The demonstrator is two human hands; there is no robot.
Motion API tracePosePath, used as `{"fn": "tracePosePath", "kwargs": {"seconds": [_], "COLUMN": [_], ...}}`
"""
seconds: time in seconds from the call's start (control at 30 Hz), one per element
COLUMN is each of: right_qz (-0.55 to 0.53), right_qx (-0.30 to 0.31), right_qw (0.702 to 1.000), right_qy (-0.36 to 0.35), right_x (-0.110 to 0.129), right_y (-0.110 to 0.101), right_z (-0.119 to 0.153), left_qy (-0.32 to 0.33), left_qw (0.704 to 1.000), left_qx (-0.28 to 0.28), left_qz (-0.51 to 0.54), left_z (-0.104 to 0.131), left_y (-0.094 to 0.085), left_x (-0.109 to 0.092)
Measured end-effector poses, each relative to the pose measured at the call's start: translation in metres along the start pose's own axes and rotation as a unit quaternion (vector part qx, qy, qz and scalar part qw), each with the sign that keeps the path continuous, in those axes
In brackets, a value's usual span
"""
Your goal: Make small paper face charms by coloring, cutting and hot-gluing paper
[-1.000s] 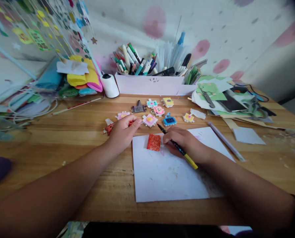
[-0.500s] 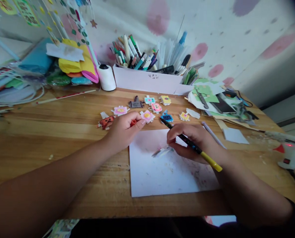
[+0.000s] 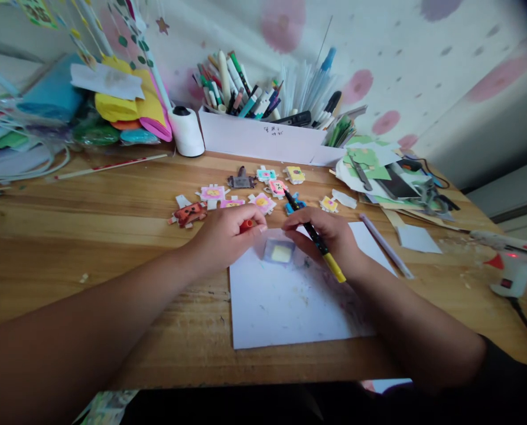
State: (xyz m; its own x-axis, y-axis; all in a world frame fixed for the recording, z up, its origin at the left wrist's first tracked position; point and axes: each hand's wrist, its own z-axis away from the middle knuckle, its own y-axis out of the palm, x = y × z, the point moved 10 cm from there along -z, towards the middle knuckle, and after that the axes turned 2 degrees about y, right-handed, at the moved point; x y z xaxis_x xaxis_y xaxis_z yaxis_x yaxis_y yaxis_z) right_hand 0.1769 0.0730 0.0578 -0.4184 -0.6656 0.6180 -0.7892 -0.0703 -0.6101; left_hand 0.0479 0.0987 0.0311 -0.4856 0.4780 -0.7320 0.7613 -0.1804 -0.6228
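Observation:
My left hand (image 3: 230, 236) is closed around a small red cylinder (image 3: 246, 225) that looks like a marker cap; most of it is hidden in the fingers. My right hand (image 3: 328, 236) grips a black marker (image 3: 314, 235) with a yellow rear end, its dark tip pointing up and away. Between the hands, over the white paper sheet (image 3: 285, 313), is a small pale purple rectangle (image 3: 279, 252) with a light yellow middle. Whether my fingers touch that rectangle I cannot tell. Just beyond lie a pink decorated piece (image 3: 262, 202) and a blue one (image 3: 293, 204).
More small decorated pieces, among them a red one (image 3: 189, 215), lie past my left hand. A white pen box (image 3: 263, 140) stands against the wall. On the right are a purple stick (image 3: 385, 245), a glue gun (image 3: 511, 262) and paper scraps (image 3: 370, 165). A thread spool (image 3: 188, 133) stands left.
My right hand has moved left toward my left hand, carrying the black marker. The blurred piece beneath it now shows as a pale purple rectangle. My left hand has shifted slightly right and nearer.

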Motion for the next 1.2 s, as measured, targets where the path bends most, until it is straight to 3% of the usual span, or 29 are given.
{"fn": "tracePosePath", "kwargs": {"seconds": [0.17, 0.27, 0.33, 0.53, 0.63, 0.87, 1.07, 1.2], "right_qz": [-0.064, -0.095, -0.096, -0.036, -0.004, 0.044, -0.047, -0.025], "right_qx": [-0.071, -0.093, -0.057, 0.150, 0.196, 0.203, 0.122, 0.114], "right_qw": [0.994, 0.988, 0.991, 0.988, 0.981, 0.978, 0.990, 0.989], "right_qy": [0.053, 0.084, 0.078, 0.021, -0.003, -0.029, 0.056, 0.086], "right_x": [-0.018, -0.031, -0.033, -0.019, -0.009, 0.002, -0.019, -0.037], "right_y": [-0.013, -0.020, -0.018, 0.004, 0.016, 0.027, -0.003, -0.008], "right_z": [0.003, 0.007, 0.008, 0.013, 0.016, 0.018, 0.015, 0.016], "left_qy": [-0.004, 0.005, 0.008, 0.007, 0.005, 0.005, 0.009, -0.022], "left_qw": [0.998, 0.993, 0.988, 0.978, 0.975, 0.969, 0.969, 0.969], "left_qx": [0.021, 0.068, 0.100, 0.124, 0.120, 0.117, 0.078, 0.056], "left_qz": [-0.064, -0.099, -0.113, -0.167, -0.188, -0.217, -0.233, -0.241], "left_z": [0.001, 0.002, 0.003, 0.007, 0.007, 0.006, 0.005, 0.002], "left_y": [0.004, 0.014, 0.021, 0.032, 0.034, 0.035, 0.023, 0.011], "left_x": [0.001, 0.000, 0.000, 0.002, 0.004, 0.005, 0.001, 0.004]}}
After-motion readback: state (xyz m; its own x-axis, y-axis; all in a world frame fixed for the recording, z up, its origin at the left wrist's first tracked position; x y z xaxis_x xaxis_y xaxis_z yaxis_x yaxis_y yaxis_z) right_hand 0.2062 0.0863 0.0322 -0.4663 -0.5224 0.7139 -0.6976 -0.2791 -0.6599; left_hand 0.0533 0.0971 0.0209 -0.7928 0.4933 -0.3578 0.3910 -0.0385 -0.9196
